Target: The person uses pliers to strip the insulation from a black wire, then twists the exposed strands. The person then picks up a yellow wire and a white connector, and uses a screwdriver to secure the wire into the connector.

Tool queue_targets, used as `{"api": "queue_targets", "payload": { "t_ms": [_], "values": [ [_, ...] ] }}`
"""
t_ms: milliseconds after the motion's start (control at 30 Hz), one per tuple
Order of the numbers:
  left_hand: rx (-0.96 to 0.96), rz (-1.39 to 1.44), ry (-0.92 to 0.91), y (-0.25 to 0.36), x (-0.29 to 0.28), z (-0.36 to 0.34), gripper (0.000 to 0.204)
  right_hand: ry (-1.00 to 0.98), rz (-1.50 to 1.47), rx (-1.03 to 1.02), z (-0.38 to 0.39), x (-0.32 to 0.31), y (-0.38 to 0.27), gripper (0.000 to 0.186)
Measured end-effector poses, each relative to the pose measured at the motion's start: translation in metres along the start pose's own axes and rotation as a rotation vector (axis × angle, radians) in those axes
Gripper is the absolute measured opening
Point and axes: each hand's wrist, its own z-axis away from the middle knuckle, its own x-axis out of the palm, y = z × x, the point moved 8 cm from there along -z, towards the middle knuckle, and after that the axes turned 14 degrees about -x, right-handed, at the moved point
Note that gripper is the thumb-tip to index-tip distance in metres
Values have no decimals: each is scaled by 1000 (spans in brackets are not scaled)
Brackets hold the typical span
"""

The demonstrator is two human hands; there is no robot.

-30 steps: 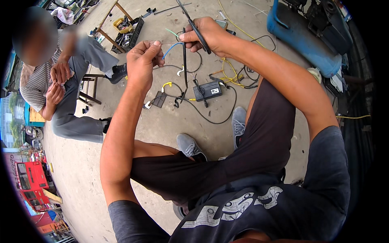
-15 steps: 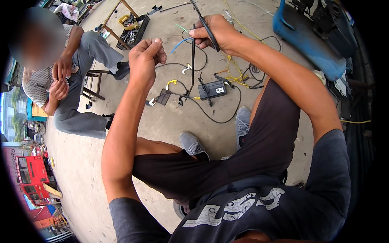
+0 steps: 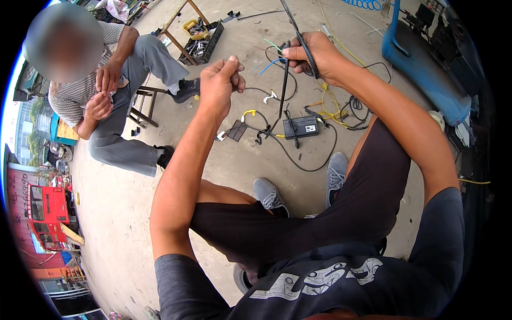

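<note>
My right hand point(image 3: 313, 56) is closed on a black cable point(image 3: 304, 48), which runs up out of the picture and also hangs down below the fingers. From the cable end at my fingertips stick out thin wires: a green wire point(image 3: 273, 44), a blue wire point(image 3: 271, 66) and a brownish one. To the left, apart from the cable, my left hand point(image 3: 220, 85) is raised with the thumb pressed to the curled fingers. Whatever it may hold is too small to see. Beneath the hands a black power adapter point(image 3: 301, 128) lies on the ground, among loose cables.
A yellow cable point(image 3: 332, 109) lies tangled right of the adapter, a small dark flat piece point(image 3: 237, 131) to its left. At left sits another person point(image 3: 114, 69), hands together. A black crate point(image 3: 207, 42) of tools stands far off; a blue tank point(image 3: 426, 69) is at right.
The whole view has shifted, so everything sits farther right and slightly lower. My right hand with the cable has moved a little away from my left hand. Both grips look the same.
</note>
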Motion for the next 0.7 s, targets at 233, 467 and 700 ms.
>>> {"api": "queue_targets", "payload": {
  "t_ms": [233, 467, 700],
  "values": [
    [-60, -61, -56, -11, 5, -1, 25, 23, -29, 17, 1, 6, -3, 34],
    [-81, -108, -87, -14, 10, -1, 19, 8, -30, 31, 1, 6, 0, 33],
    [-114, -126, -107, -19, 14, -1, 15, 12, -35, 39, 1, 9, -1, 35]
  ]
}}
